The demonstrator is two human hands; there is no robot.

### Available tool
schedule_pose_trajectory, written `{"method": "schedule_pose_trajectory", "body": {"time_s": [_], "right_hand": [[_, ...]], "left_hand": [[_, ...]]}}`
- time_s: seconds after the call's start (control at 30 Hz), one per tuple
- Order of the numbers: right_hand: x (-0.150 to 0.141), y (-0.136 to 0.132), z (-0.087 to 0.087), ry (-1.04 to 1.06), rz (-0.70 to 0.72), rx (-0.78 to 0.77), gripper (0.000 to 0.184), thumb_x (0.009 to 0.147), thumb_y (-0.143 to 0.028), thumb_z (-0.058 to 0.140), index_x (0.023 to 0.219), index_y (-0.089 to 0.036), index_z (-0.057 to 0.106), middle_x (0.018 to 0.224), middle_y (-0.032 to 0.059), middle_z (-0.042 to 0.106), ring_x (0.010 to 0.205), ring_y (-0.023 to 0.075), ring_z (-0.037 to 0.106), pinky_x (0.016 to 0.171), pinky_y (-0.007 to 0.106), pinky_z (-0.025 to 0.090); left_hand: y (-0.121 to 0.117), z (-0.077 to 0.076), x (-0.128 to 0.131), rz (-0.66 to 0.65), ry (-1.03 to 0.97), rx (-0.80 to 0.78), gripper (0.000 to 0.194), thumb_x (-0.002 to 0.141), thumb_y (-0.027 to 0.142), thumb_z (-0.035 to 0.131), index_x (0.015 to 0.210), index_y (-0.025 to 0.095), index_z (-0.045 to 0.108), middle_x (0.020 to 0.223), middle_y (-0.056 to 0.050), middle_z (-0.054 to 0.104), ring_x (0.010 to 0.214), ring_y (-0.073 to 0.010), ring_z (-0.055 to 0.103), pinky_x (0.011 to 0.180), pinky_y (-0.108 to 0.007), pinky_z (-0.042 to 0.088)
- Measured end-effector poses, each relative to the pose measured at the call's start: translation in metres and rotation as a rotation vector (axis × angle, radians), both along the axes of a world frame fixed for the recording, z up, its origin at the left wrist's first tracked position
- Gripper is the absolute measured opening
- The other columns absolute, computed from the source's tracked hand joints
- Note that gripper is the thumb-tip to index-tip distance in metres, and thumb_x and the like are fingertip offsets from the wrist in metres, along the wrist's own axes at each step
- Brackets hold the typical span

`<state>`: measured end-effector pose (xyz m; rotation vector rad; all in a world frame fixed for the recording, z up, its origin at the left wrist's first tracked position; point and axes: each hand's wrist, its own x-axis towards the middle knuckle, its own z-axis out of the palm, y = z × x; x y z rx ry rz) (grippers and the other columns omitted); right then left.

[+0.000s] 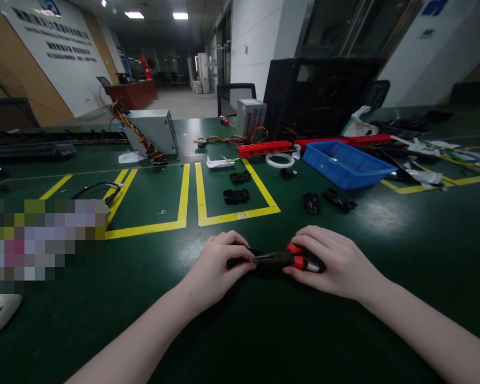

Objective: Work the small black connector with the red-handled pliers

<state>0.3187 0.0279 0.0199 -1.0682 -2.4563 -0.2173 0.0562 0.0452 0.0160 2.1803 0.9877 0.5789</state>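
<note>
My right hand (331, 261) is closed around a screwdriver (294, 261) with a red and black handle, lying low over the dark green table (264, 330). Its metal tip points left into a small black part (236, 262). My left hand (218, 264) grips that black part with curled fingers, pressing it on the table. The part is mostly hidden under my fingers. Both hands meet near the table's front middle.
Several small black parts (236, 196) lie in and beside yellow taped boxes (240, 216). A blue bin (346, 162), red strips (264, 148), a tape roll (280, 159), a grey power supply (150, 130) with wires and a black computer case (320, 96) stand farther back. A white object (0, 312) sits front left.
</note>
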Motion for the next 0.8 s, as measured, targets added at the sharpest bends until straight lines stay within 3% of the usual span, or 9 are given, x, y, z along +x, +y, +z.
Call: {"method": "schedule_pose_trajectory", "body": {"time_s": [0.27,0.47,0.8], "right_hand": [[0.004,-0.009,0.003,0.048,-0.070,-0.080,0.026,0.082,-0.041,0.062,0.094,-0.018,0.059,0.088,0.0063,0.063,0.073,0.0161,0.061,0.063,0.029,0.050],[0.006,-0.011,0.001,0.059,-0.065,-0.110,0.025,0.082,-0.039,0.063,0.094,-0.018,0.059,0.088,0.0058,0.062,0.072,0.0155,0.061,0.060,0.028,0.050],[0.004,-0.012,0.000,0.039,-0.067,-0.106,0.023,0.081,-0.039,0.063,0.093,-0.019,0.061,0.087,0.0059,0.064,0.073,0.0172,0.061,0.060,0.029,0.049]], "left_hand": [[0.000,0.003,0.001,-0.005,0.022,-0.012,0.011,0.089,0.026,0.060,0.095,0.026,0.069,0.108,-0.001,0.060,0.101,-0.0211,0.054,0.091,-0.041,0.040],[0.000,0.004,0.000,-0.070,0.073,0.031,0.016,0.086,0.029,0.065,0.102,0.025,0.066,0.113,-0.002,0.059,0.104,-0.0229,0.051,0.093,-0.042,0.038],[0.000,0.002,0.001,-0.046,0.068,0.031,0.014,0.088,0.027,0.062,0.101,0.026,0.067,0.113,-0.002,0.061,0.103,-0.0227,0.051,0.090,-0.040,0.039]]}}
